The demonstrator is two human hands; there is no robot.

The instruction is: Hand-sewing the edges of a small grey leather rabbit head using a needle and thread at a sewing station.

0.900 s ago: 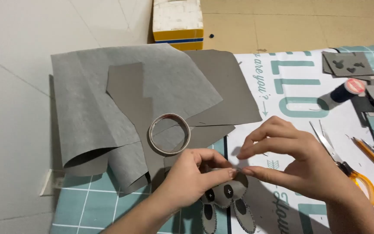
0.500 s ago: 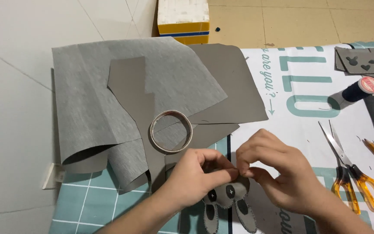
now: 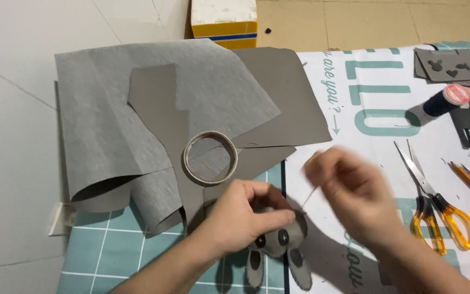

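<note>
Pinching the grey felt toy (image 3: 276, 242) in my left hand (image 3: 246, 213), my right hand (image 3: 349, 190), up-right of it, grips the thread (image 3: 309, 197) taut.

The grey felt toy (image 3: 278, 242) is looking soft and matt, its stitched edges showing pale thread. Grey felt sheets (image 3: 153, 114) at the cutting mat's (image 3: 104, 256) far left corner are looking fibrous and dull. The scissors (image 3: 436, 201) are showing shiny metal blades and glossy orange plastic handles. The mat is appearing smooth.
</note>
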